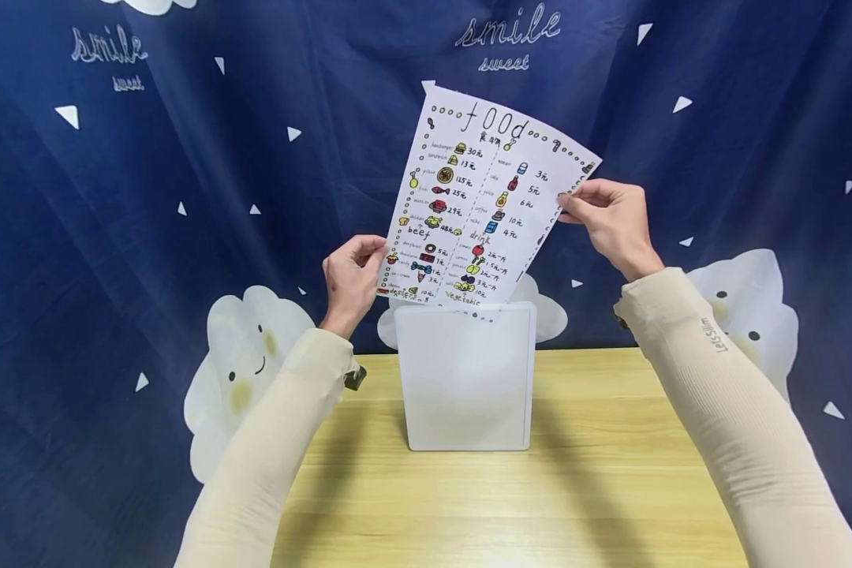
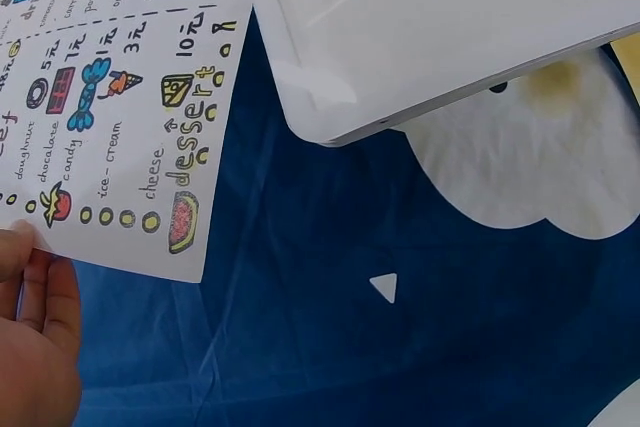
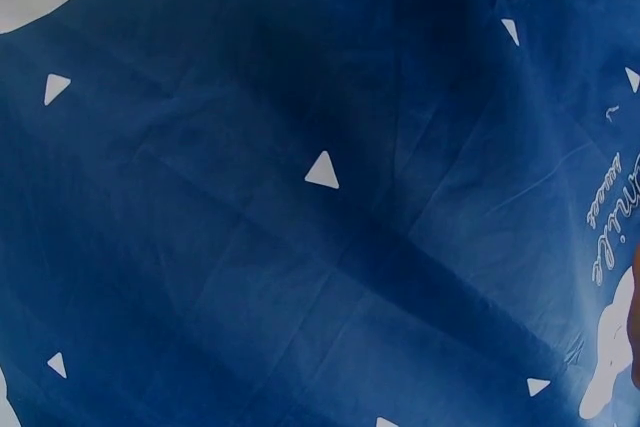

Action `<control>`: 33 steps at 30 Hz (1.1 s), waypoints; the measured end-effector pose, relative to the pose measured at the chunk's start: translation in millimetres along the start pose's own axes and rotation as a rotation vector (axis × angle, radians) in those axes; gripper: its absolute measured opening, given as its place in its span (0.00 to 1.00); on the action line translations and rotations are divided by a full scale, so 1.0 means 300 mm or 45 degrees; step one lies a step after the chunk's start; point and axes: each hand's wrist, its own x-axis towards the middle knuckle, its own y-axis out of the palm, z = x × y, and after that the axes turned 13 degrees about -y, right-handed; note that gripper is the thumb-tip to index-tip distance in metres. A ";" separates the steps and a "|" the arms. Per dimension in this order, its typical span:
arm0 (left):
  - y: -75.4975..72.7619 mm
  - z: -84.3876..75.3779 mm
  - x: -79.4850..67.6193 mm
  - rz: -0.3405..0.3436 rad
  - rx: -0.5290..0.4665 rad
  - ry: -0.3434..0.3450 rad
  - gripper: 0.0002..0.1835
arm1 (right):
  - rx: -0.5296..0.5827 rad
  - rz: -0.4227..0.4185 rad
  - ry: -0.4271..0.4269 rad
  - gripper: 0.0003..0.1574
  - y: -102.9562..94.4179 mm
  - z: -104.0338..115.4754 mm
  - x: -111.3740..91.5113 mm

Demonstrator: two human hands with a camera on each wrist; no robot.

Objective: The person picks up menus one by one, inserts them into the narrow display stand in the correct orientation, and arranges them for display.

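Note:
A white paper menu sheet (image 1: pixel 461 205), headed "food" and covered with small coloured drawings and prices, is held up and tilted in the head view. My left hand (image 1: pixel 353 280) pinches its lower left edge; the left wrist view shows that hand (image 2: pixel 35 322) beside the dessert corner. On the right edge of the sheet, my right hand (image 1: pixel 614 225) pinches between thumb and fingers. Below stands a pale upright panel (image 1: pixel 466 379), apparently an acrylic sign holder. The sheet's bottom edge meets the panel's top; whether it is inside or behind cannot be told.
The panel stands on a light wooden table (image 1: pixel 582 489). Behind it hangs a dark blue curtain (image 1: pixel 312 87) with white triangles, clouds and "smile sweet" lettering. Mostly this curtain (image 3: pixel 250 247) fills the right wrist view.

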 end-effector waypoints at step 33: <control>-0.002 0.042 -0.033 0.039 0.086 -0.109 0.05 | 0.148 -0.034 -0.018 0.07 0.019 0.010 0.006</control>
